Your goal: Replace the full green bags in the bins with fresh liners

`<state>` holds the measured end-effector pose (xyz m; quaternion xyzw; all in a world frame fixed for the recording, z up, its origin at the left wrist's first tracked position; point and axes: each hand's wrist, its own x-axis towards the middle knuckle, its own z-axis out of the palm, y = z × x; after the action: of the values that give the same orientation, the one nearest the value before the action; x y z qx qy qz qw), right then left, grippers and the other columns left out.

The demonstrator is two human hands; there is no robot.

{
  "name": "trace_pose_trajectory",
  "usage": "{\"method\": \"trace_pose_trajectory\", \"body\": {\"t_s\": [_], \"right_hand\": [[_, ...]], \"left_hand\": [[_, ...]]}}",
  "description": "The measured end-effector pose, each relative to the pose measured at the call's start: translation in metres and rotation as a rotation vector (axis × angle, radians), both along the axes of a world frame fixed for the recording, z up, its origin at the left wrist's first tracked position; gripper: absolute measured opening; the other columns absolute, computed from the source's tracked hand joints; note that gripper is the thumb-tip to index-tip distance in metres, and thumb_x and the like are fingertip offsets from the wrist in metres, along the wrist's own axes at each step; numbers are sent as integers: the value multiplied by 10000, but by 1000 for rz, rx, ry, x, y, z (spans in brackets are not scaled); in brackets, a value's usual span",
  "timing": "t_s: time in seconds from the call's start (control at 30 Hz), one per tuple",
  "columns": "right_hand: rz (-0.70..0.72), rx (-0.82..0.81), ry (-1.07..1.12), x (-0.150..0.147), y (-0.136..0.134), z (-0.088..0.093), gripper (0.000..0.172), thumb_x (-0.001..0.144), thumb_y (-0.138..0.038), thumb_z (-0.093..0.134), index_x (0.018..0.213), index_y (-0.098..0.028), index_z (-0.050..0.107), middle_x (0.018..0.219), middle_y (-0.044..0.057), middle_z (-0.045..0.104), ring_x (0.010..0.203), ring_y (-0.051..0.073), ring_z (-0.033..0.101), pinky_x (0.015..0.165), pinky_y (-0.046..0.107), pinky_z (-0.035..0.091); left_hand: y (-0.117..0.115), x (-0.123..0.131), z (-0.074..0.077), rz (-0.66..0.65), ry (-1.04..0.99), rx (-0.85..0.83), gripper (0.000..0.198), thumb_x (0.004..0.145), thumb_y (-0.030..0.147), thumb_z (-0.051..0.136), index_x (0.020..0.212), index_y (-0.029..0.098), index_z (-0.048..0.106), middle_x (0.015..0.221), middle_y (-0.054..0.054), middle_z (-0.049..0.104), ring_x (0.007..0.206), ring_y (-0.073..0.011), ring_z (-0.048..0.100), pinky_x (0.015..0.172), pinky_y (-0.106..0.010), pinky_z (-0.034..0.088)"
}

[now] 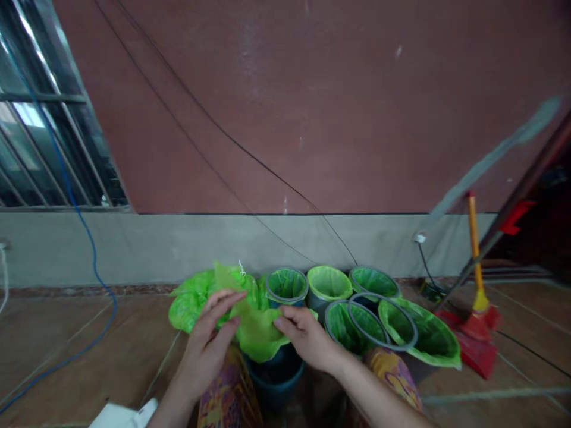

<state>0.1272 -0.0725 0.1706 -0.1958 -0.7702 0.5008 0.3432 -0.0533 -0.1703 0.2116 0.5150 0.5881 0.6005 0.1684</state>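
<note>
Far left: a barred window (44,137) with a blue cable (91,249) hanging down and curving across the tiled floor (89,351). Behind everything runs a reddish-brown wall (312,107) above a grey concrete base strip (178,244), crossed by thin dark wires.

Lower left: a white object (125,416), only partly in view at the frame edge.

Centre left: the left hand (209,342), fingers spread and curved, presses on the near left edge of a green plastic bag (256,333). The bag is thin, translucent and crinkled, a bright lime colour, and drapes over the rim of a dark blue bin (276,371) that stands between the person's knees, which are clothed in patterned fabric. Behind the left hand lies a heap of further green bags (191,297), glossy and crumpled.

Centre: the right hand (306,333) pinches the right edge of the same bag between thumb and fingers, so the sheet lies stretched between the two hands and just beyond the fingertips.

Centre right: a cluster of round bins (330,285), each lined in green plastic held by a grey ring; one loose grey ring (382,321) rests tilted across two of them.

Right: a red dustpan (477,351) and an orange-handled broom (473,249) stand near the wall, well apart from the hands.
</note>
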Motion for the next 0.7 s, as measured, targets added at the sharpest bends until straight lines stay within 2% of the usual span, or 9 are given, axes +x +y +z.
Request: {"method": "trace_pose_trajectory", "body": {"t_s": [0.07,0.1,0.13,0.2,0.3,0.4,0.5,0.6,0.7], "right_hand": [[83,-123,16,9,5,11,453,914,-577,515,730,-174,608,646,-24,547,605,104,458,584,220,402],[108,-164,18,14,6,17,467,894,-603,532,714,-175,590,629,-32,518,583,96,429,566,216,385],[124,-196,17,18,7,23,473,881,-617,546,709,-177,578,623,-36,500,567,90,411,552,214,371],[126,-231,10,26,8,34,481,865,-635,557,705,-182,560,612,-41,478,540,85,391,527,213,346],[74,-216,-8,37,11,44,510,856,-659,549,665,-188,519,572,-51,430,508,81,354,493,214,303],[-42,-168,0,48,18,46,519,852,-647,564,619,-191,485,545,-59,391,501,78,320,485,221,278],[-277,-53,104,56,26,46,476,876,-574,576,608,-183,534,571,-31,485,560,103,425,556,236,363],[-498,98,182,60,23,46,331,914,-462,568,760,-182,655,730,25,644,725,157,576,707,277,456],[-473,283,136,56,8,50,178,899,-352,610,973,-222,706,1000,65,695,961,203,624,864,337,485]], "left_hand": [[9,-1,23,-141,173,18,355,674,278,697,1017,273,788,1375,-58,610,1344,-329,451,1162,-440,284],[14,1,32,-238,234,-8,371,667,249,695,1026,280,783,1370,-54,620,1355,-331,444,1187,-461,232],[20,4,40,-327,282,-41,375,670,233,691,1033,281,777,1316,-55,657,1320,-324,484,1192,-469,216],[30,14,46,-457,351,-115,303,713,249,683,1004,266,767,1128,-49,731,1159,-288,599,1139,-443,309],[40,26,38,-519,363,-184,190,839,352,604,837,210,731,810,-17,701,824,-193,630,823,-299,484],[45,30,22,-500,238,-215,330,897,425,528,712,183,653,640,15,587,620,-132,525,566,-222,412],[47,29,10,-449,155,-203,333,871,460,574,701,181,639,620,21,577,586,-122,508,534,-215,394],[46,27,7,-420,128,-170,334,859,472,593,699,184,651,621,16,599,597,-127,525,559,-217,413],[44,30,7,-402,128,-159,327,863,468,585,707,189,652,638,16,601,613,-128,517,569,-214,413]]}}
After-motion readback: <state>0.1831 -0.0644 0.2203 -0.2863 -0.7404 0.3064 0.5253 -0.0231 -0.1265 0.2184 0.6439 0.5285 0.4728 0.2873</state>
